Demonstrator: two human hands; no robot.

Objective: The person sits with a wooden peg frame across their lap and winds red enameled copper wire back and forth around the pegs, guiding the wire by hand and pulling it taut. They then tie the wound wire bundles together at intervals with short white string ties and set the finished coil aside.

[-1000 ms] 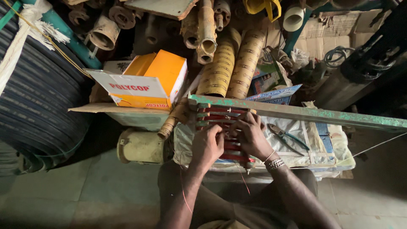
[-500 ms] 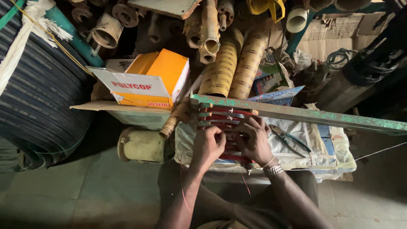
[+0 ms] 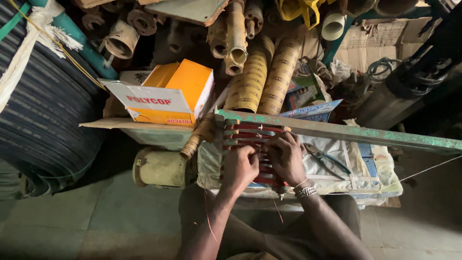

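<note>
Both my hands rest on a frame of red wire coils (image 3: 250, 130) set in a green slotted former below a long green metal bar (image 3: 346, 132). My left hand (image 3: 239, 166) pinches something at the coils' middle, fingers closed. Close beside it, my right hand (image 3: 285, 156) grips the coils, a beaded bracelet on its wrist. Thin reddish wire strands (image 3: 208, 216) hang down over my forearms. What lies under the fingers is hidden.
An open orange and white carton (image 3: 168, 96) sits at the left on a cardboard sheet. Rolled yellow sheets (image 3: 262, 79), pipes and metal parts pile behind. Pliers (image 3: 327, 156) lie on white sacking to the right. A cream motor housing (image 3: 161, 168) stands on the floor beside black corrugated hose (image 3: 38, 110).
My hands have kept to the same spot on the coils, with only small finger shifts. The view has tilted slightly.
</note>
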